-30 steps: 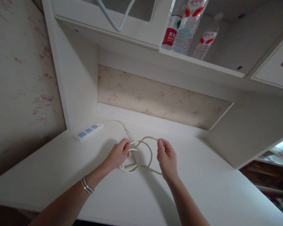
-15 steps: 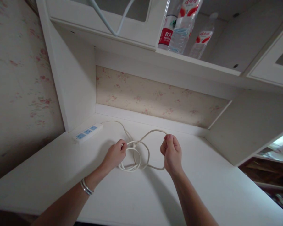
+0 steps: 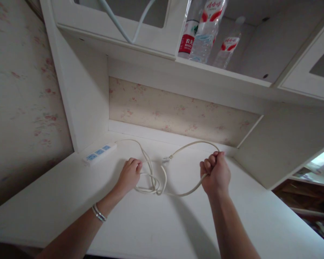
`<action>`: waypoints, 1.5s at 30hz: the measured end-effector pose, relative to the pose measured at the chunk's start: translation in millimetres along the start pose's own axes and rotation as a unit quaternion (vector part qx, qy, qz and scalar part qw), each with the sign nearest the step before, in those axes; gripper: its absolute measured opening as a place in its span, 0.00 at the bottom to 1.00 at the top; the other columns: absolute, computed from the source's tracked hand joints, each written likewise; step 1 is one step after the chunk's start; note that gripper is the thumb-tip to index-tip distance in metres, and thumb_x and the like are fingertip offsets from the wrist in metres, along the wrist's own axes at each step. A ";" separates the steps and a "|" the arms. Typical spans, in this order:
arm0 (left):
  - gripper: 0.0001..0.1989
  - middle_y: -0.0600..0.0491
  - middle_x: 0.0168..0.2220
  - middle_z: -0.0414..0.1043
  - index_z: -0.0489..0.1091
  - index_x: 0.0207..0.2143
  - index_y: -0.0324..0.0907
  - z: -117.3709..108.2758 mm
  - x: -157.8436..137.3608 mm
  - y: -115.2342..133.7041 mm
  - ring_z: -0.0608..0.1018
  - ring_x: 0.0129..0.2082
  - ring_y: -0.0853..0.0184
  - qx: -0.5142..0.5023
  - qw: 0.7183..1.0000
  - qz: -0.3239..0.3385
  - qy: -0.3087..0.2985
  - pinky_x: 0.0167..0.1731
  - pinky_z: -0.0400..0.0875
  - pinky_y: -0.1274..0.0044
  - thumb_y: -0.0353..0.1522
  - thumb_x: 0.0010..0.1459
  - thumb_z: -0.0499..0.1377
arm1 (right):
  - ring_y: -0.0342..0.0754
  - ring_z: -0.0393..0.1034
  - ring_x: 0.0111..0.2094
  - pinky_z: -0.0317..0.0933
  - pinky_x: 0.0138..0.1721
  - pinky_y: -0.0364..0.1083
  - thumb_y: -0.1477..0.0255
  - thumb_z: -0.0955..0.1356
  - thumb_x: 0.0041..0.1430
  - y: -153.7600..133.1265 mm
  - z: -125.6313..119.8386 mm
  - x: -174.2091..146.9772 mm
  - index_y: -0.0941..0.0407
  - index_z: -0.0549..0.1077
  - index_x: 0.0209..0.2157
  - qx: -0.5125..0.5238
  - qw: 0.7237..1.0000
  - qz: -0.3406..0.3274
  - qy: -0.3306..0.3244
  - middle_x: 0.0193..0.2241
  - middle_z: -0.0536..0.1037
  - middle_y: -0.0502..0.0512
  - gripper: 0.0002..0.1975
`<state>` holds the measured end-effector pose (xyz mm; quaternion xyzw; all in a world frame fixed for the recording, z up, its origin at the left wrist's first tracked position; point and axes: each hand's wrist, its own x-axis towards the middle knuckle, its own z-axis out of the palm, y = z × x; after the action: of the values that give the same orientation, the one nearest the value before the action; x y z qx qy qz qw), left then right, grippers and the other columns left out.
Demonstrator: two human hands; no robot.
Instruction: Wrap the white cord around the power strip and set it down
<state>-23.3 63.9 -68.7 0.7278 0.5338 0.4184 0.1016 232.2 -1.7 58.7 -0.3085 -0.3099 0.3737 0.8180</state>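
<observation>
My right hand (image 3: 216, 172) is closed around the white power cord (image 3: 192, 142), which bows out in a wide loop on both sides of the fist. From that loop the plug (image 3: 166, 160) dangles at the left end, its prongs pointing left. My left hand (image 3: 130, 174) is closed on the coiled part of the same cord, left of the plug. Loose coils hang or lie just right of that hand. The cord runs on to a white power strip (image 3: 99, 154) with blue sockets, lying at the left back of the desk.
The white desk (image 3: 151, 223) reaches back to a low ledge under flowered wallpaper. Overhead, a cabinet shelf (image 3: 226, 74) holds several plastic bottles (image 3: 202, 43). A pale bent tube (image 3: 132, 39) hangs at the top. White side panels close off left and right.
My right hand has moved right, drawing the cord into a larger loop. The plug has shifted right and up, away from the coil. My left hand has moved slightly left.
</observation>
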 end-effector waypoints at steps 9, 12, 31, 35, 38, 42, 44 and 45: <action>0.13 0.50 0.39 0.67 0.68 0.37 0.40 -15.8 4.6 12.5 0.72 0.28 0.71 -0.284 0.956 -0.046 -0.061 0.30 0.68 0.77 0.40 0.57 0.53 | 0.35 0.43 0.12 0.41 0.12 0.38 0.62 0.64 0.59 -8.2 -31.8 59.0 0.55 0.61 0.27 -0.018 0.999 0.000 0.031 0.15 0.55 0.39 0.13; 0.15 0.49 0.38 0.70 0.65 0.41 0.39 -28.2 0.6 22.8 0.74 0.28 0.70 -0.387 0.904 -0.078 -0.161 0.30 0.69 0.76 0.41 0.58 0.53 | 0.35 0.44 0.12 0.41 0.12 0.38 0.64 0.62 0.61 -12.9 -48.3 83.8 0.55 0.59 0.25 -0.031 0.998 -0.008 0.053 0.15 0.55 0.39 0.13; 0.18 0.49 0.46 0.70 0.66 0.49 0.44 -34.2 9.1 -6.5 0.70 0.48 0.67 0.030 0.974 0.207 0.088 0.52 0.63 0.72 0.24 0.61 0.46 | 0.35 0.44 0.11 0.44 0.13 0.38 0.61 0.58 0.64 -39.3 -109.5 129.9 0.54 0.62 0.28 -0.140 0.988 -0.024 0.059 0.14 0.55 0.39 0.14; 0.17 0.50 0.42 0.73 0.69 0.46 0.43 -39.4 9.0 -6.8 0.71 0.44 0.64 0.137 0.958 0.249 0.037 0.49 0.63 0.68 0.23 0.58 0.49 | 0.35 0.50 0.12 0.50 0.14 0.38 0.57 0.62 0.60 -25.8 -112.4 123.1 0.54 0.63 0.31 -0.176 0.983 -0.007 0.043 0.16 0.59 0.40 0.14; 0.19 0.50 0.42 0.74 0.70 0.46 0.44 -38.3 7.6 -3.0 0.71 0.43 0.63 0.156 0.948 0.276 -0.035 0.47 0.63 0.68 0.21 0.55 0.50 | 0.35 0.51 0.12 0.51 0.14 0.38 0.55 0.64 0.56 -9.6 -111.4 115.7 0.54 0.64 0.31 -0.201 0.979 -0.008 0.024 0.16 0.60 0.41 0.16; 0.21 0.51 0.42 0.74 0.71 0.45 0.45 -37.4 7.4 -5.3 0.71 0.43 0.64 0.161 0.942 0.288 -0.065 0.46 0.62 0.69 0.20 0.53 0.50 | 0.35 0.52 0.13 0.52 0.14 0.38 0.53 0.65 0.54 5.9 -109.8 110.3 0.55 0.65 0.32 -0.221 0.975 -0.008 0.010 0.16 0.61 0.41 0.18; 0.21 0.51 0.43 0.74 0.71 0.45 0.46 -36.5 7.1 -8.4 0.71 0.44 0.63 0.173 0.941 0.279 -0.078 0.45 0.62 0.69 0.20 0.53 0.51 | 0.36 0.52 0.13 0.52 0.14 0.38 0.53 0.65 0.53 9.9 -111.1 109.7 0.55 0.65 0.32 -0.220 0.975 0.000 0.011 0.17 0.61 0.41 0.19; 0.21 0.51 0.43 0.73 0.71 0.45 0.46 -35.6 6.6 -9.3 0.71 0.44 0.63 0.183 0.941 0.272 -0.089 0.45 0.62 0.69 0.20 0.53 0.52 | 0.36 0.53 0.13 0.53 0.14 0.38 0.53 0.65 0.53 11.3 -112.3 109.6 0.55 0.65 0.32 -0.215 0.977 0.008 0.010 0.17 0.62 0.42 0.18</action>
<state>-54.7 62.7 -48.5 0.8854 0.3716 0.2593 -0.1038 368.2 61.6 11.3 -0.4833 -0.3721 0.3014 0.7329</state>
